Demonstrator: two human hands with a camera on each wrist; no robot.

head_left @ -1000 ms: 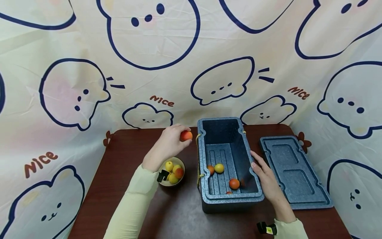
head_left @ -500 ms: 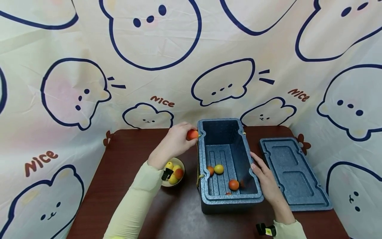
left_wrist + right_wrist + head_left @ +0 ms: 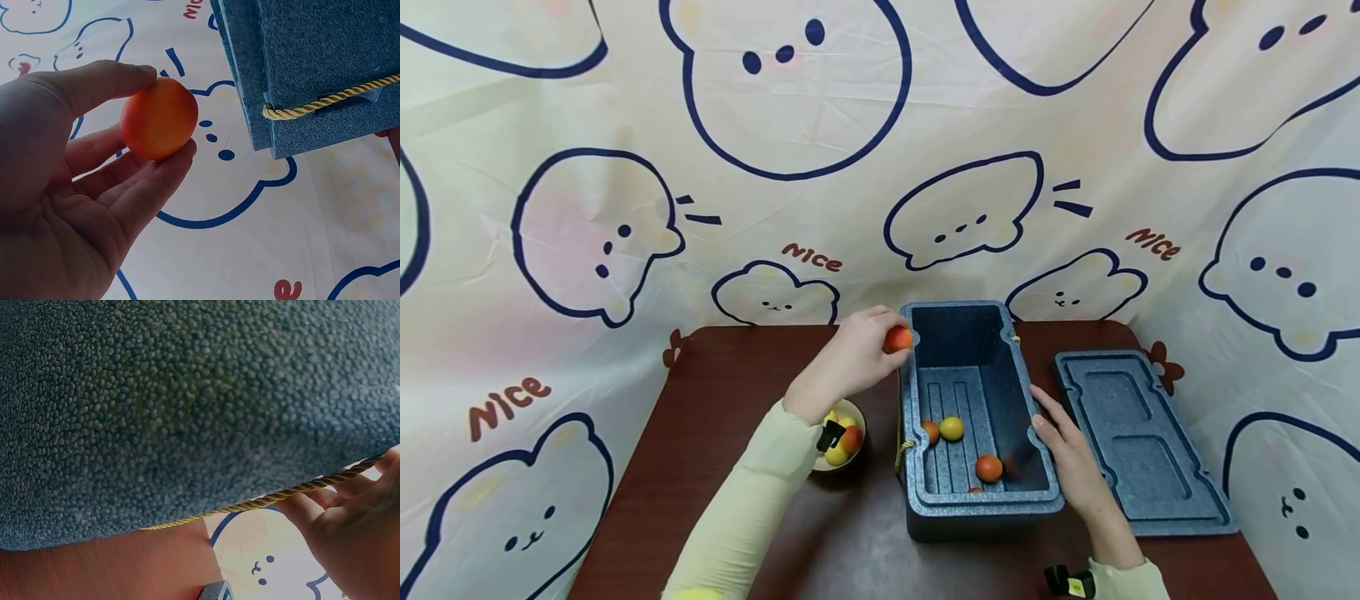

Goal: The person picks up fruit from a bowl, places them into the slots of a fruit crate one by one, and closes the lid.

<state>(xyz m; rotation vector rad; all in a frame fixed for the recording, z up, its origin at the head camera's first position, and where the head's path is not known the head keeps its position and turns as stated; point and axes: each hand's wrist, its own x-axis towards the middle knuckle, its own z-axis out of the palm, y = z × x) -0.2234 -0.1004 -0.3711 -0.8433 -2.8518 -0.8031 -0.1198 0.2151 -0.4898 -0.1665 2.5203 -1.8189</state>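
In the head view my left hand (image 3: pixel 857 354) pinches a small round orange-red fruit (image 3: pixel 898 338) between thumb and fingertips, beside the far left rim of a blue-grey foam box (image 3: pixel 984 504). The left wrist view shows the fruit (image 3: pixel 160 119) plainly, apart from the box wall (image 3: pixel 331 56). My right hand (image 3: pixel 1075 454) rests on the box's right rim with fairly straight fingers; the right wrist view shows its fingers by a yellow rope (image 3: pixel 275 499). Inside the box lie a yellow fruit (image 3: pixel 951 428) and orange ones (image 3: pixel 988 468), one mostly hidden by the front wall.
Left of the box, a bowl (image 3: pixel 859 454) holds several yellow and orange fruits, partly covered by my left wrist. The box lid (image 3: pixel 1150 442) lies flat on the brown table (image 3: pixel 700 417) at the right. A printed cloth (image 3: pixel 850 208) hangs behind the table.
My left hand has moved right with the orange-red fruit, from left of the box up to its far left rim. The right hand has stayed on the right rim.
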